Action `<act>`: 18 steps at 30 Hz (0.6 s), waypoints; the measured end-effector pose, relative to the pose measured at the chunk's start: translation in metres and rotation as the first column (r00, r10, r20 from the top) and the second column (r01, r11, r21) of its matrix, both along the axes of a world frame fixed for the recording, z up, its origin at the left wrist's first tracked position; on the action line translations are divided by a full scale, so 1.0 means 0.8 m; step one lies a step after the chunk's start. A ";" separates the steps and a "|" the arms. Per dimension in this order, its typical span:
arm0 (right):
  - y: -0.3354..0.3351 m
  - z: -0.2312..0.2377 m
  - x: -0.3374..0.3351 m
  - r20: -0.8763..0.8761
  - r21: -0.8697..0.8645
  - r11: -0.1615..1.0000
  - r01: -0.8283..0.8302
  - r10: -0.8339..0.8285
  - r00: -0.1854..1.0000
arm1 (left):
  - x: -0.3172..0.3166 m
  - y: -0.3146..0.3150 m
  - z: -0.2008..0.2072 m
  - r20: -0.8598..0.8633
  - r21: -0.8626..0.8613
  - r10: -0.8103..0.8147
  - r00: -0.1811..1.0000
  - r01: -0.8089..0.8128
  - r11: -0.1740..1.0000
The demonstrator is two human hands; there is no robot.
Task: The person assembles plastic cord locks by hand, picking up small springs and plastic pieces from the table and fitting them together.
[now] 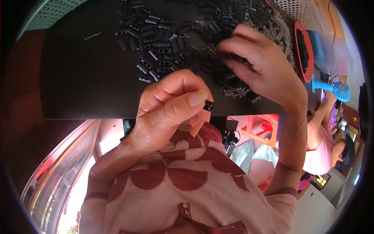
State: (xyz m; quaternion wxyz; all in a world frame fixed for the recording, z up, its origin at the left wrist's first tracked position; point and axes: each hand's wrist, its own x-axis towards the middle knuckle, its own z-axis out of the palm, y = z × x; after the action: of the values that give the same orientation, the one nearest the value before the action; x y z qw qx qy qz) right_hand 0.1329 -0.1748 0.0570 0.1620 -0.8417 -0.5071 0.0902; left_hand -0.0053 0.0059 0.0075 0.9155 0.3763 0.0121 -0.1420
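My left hand (171, 105) is closed in front of my chest, just past the table's near edge. Its thumb and fingers pinch a small glossy black plastic cord-lock part (209, 105), whose far end is hidden by the fingertips. Over the table, my right hand (257, 58) reaches in among loose metal springs (237, 92), thumb and forefinger apart. A spring (210, 49) lies close to its fingertips; nothing shows held there. Many black two-hole cord-lock parts (164, 50) are strewn to the left of that hand.
A red bowl (309, 50) of dark small parts stands at the right edge of the dark table (85, 82), near a blue hand fan (341, 91). A thin grey stick (92, 36) lies at left. Baskets (48, 15) stand at the far corners. Another person (321, 150) sits at right.
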 end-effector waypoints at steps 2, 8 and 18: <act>0.000 0.000 -0.001 0.059 0.000 1.000 0.023 -0.023 0.998 | -0.002 -0.001 0.000 0.004 0.010 -0.001 1.000 0.001 1.000; 0.029 -0.001 0.001 0.152 0.050 0.995 -0.084 0.076 0.986 | -0.006 -0.002 -0.001 -0.003 0.024 0.025 1.000 -0.025 0.999; 0.056 -0.006 0.009 0.292 -0.094 0.979 -0.181 0.201 0.935 | -0.004 -0.003 -0.002 -0.008 -0.030 0.081 0.997 -0.081 0.996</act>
State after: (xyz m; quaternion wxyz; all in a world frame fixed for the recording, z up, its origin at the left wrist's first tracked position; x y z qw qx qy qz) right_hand 0.1405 -0.1300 0.0519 0.0459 -0.7973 -0.6018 -0.0068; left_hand -0.0086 0.0035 0.0057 0.9260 0.3611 0.0283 -0.1060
